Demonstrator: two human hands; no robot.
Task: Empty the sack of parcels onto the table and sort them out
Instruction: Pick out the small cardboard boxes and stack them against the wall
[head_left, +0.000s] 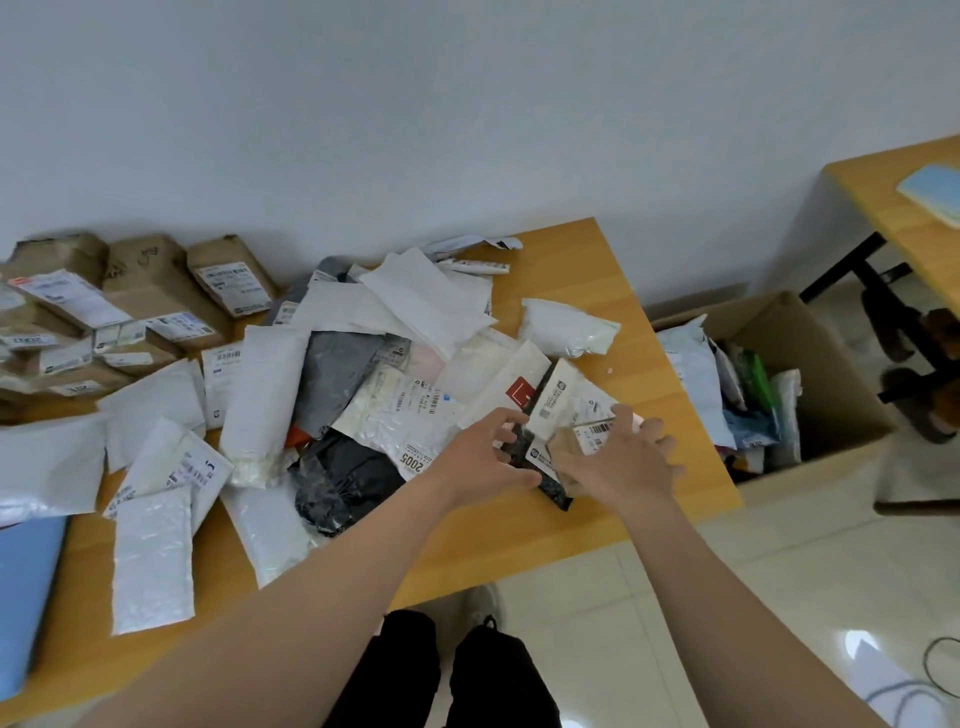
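Arms outstretched; left hand (485, 457) claw-curled, right hand (626, 460) with grip round small parcel (592, 432).

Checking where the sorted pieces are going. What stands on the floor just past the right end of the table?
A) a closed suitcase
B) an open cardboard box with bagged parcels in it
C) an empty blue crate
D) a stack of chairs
B: an open cardboard box stands on the floor beside the right end of the table, and bagged parcels show inside it.

free: bare table (571, 270) upper centre-right, also front edge | blocked: mailer pile (395, 364) centre, brown boxes (145, 291) upper left
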